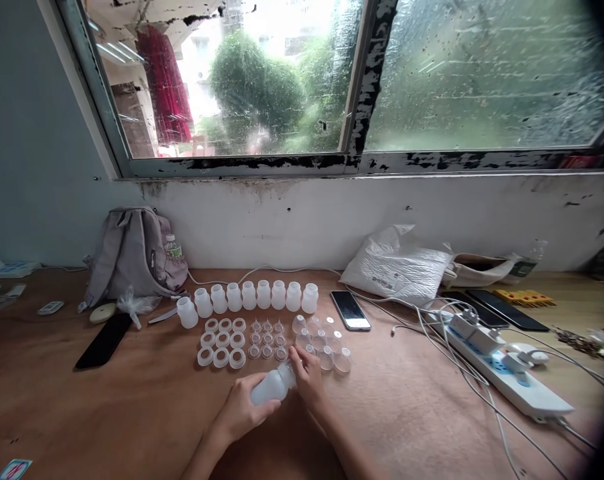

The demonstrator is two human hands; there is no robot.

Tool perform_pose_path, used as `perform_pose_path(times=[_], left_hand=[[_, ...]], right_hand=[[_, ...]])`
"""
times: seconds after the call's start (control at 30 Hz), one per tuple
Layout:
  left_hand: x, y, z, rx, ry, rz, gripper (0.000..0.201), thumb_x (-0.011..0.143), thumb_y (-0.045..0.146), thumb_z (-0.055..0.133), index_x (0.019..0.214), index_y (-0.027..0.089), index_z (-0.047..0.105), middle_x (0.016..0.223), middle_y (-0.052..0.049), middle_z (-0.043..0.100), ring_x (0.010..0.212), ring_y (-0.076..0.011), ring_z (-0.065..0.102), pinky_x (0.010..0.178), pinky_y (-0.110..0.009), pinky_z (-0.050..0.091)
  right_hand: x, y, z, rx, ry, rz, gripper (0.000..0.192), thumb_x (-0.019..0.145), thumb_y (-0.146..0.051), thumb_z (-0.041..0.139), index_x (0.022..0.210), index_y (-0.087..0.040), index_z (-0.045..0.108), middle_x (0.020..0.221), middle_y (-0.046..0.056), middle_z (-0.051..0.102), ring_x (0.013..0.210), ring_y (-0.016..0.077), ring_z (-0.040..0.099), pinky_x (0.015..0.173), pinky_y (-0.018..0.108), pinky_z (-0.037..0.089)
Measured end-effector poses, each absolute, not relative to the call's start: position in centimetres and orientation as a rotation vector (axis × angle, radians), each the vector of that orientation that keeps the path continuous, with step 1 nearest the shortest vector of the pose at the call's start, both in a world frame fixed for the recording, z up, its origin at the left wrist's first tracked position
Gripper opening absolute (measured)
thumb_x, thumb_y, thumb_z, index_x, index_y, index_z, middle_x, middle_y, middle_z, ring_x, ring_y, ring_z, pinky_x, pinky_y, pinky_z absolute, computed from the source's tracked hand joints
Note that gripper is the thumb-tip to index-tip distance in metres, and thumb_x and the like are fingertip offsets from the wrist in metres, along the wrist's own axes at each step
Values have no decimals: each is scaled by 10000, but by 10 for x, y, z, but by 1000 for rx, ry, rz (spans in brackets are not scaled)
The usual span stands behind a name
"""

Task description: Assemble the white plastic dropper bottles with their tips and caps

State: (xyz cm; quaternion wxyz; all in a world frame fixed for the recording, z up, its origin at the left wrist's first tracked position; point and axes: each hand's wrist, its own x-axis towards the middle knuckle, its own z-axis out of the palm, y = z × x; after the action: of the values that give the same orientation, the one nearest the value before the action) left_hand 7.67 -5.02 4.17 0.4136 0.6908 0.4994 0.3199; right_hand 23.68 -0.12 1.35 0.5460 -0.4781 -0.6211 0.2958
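Observation:
A translucent white baby bottle (269, 389) is tilted to the right above the table's near middle. My left hand (246, 404) is wrapped round its body from the left. The fingers of my right hand (306, 375) are closed at the bottle's top end and partly cover it. Just beyond my hands lie white screw rings (222, 339), clear silicone teats (267, 338) and clear dome caps (326, 359), each kind laid out in rows. Behind these stands a line of open bottle bodies (249, 294), with the leftmost one set slightly forward.
A grey backpack (125, 257) leans against the wall at left, near a black phone (103, 341). Another phone (351, 311) lies right of the bottles, before a silver plastic mailer (399, 267). A power strip (512, 373) with loose white cables spreads over the right side.

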Motion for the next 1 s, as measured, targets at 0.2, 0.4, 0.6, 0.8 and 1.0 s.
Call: perform_pose_path(times=[0.2, 0.4, 0.6, 0.8, 1.0], left_hand=[[68, -61, 30, 1118, 901, 606, 433, 695, 525, 492, 835, 119, 546, 648, -28, 565, 441, -117, 526, 356, -191, 332], [58, -58, 19, 1152, 997, 788, 439, 639, 526, 597, 808, 123, 555, 620, 9, 492, 510, -107, 489, 479, -234, 405], [59, -51, 9, 1194, 1009, 786, 413, 671, 513, 580, 802, 122, 560, 664, -4, 516, 568, -116, 493, 519, -241, 416], [59, -53, 9, 1131, 993, 763, 403, 706, 502, 551, 859, 130, 539, 689, -11, 536, 524, -115, 519, 459, -224, 395], [58, -53, 9, 1110, 997, 771, 410, 709, 493, 552, 892, 126, 528, 710, -17, 540, 523, -116, 538, 433, -206, 370]], right_hand=[[254, 2, 20, -1119, -1200, 675, 357, 821, -421, 392, 573, -174, 464, 492, -38, 392, 458, 99, 360, 442, 213, 286], [286, 22, 35, -1192, -828, 478, 333, 784, -438, 464, 997, -182, 450, 808, 25, 520, 622, 128, 483, 564, 238, 404], [329, 39, 26, -1460, -796, 86, 404, 696, -414, 551, 1001, -156, 498, 987, 99, 528, 875, 221, 487, 740, 328, 383], [364, 52, 0, -1777, -921, 181, 302, 588, -332, 532, 842, -174, 569, 879, 90, 577, 885, 275, 457, 779, 395, 340], [369, 57, -13, -1839, -950, 313, 297, 544, -308, 526, 804, -183, 596, 821, 76, 606, 816, 258, 502, 789, 386, 341]])
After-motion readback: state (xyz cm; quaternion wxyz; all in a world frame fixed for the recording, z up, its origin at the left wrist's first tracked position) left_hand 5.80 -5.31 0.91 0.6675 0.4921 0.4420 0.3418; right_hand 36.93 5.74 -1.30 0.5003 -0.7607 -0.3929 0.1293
